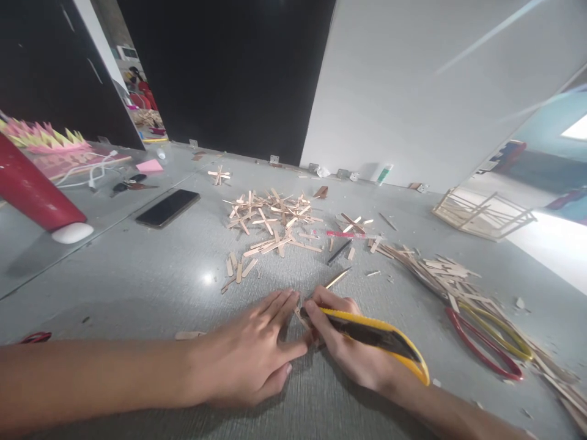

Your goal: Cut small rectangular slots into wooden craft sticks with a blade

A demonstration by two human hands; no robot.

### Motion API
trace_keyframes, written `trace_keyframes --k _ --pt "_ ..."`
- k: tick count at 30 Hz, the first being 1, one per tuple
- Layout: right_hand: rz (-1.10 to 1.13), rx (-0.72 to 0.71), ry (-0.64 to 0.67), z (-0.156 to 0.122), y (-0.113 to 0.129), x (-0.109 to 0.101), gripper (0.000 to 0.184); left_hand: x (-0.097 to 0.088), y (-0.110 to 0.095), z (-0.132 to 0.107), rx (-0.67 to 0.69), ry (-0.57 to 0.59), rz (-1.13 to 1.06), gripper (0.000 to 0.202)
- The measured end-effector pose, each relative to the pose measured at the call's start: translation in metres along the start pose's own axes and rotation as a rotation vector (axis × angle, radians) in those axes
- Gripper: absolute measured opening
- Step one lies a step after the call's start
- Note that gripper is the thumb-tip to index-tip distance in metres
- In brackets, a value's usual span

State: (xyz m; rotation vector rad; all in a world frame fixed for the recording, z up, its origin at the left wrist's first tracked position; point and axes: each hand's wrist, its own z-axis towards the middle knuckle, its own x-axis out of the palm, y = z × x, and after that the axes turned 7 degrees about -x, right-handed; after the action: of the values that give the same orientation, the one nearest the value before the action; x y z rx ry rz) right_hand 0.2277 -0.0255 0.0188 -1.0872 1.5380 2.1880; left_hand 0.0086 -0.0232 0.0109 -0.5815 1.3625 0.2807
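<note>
A small wooden stick piece [303, 319] is pinned flat on the grey worktop [151, 281], between the two hands near the front edge. Most of it is covered by fingertips; its length and shape cannot be made out.

The left hand [250, 354] is laid palm down, fingers stretched over the piece; its grip is released, nothing enclosed. The right hand [348, 348] is clenched around a yellow utility knife [376, 336], the tip set at the piece. The blade itself is hidden behind the fingers. Both forearms are cut off by the lower frame edge.

Just beyond the hands a thin pencil-like stick [338, 278] is seen, then a dark pen [339, 252]. Farther back lies a heap of crossed craft sticks [270, 217]. To the right a long scatter of stick offcuts [440, 275] runs toward the corner, partly over red and yellow loops [486, 342], whose nature is hard to tell.

A stick-built frame [481, 212] stands at the far right. A black phone [167, 208] lies face up to the left, near a red cylinder [32, 189] cut off by the frame edge. A pink note pad [149, 165] and white cable [89, 174] are noted behind.

The worktop is backed by a dark panel [220, 73] and a pale wall [413, 91]. The room beyond the gap at upper left is too small and blurred to read.
</note>
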Motion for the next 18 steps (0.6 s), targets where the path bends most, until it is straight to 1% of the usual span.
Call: trace_keyframes --k 7,12,18 --pt "0.008 0.003 0.009 0.0039 0.0032 -0.0008 0.04 -0.0017 -0.0004 -0.0009 -0.004 0.027 -0.006 0.053" --pt "-0.003 -0.043 0.024 0.0023 0.0042 -0.0021 0.038 -0.0027 -0.0017 -0.0008 -0.021 0.014 -0.04 0.052" --pt "-0.005 -0.083 0.053 0.0026 0.0066 -0.0059 0.038 -0.0032 -0.0011 0.0005 -0.023 0.048 -0.01 0.051"
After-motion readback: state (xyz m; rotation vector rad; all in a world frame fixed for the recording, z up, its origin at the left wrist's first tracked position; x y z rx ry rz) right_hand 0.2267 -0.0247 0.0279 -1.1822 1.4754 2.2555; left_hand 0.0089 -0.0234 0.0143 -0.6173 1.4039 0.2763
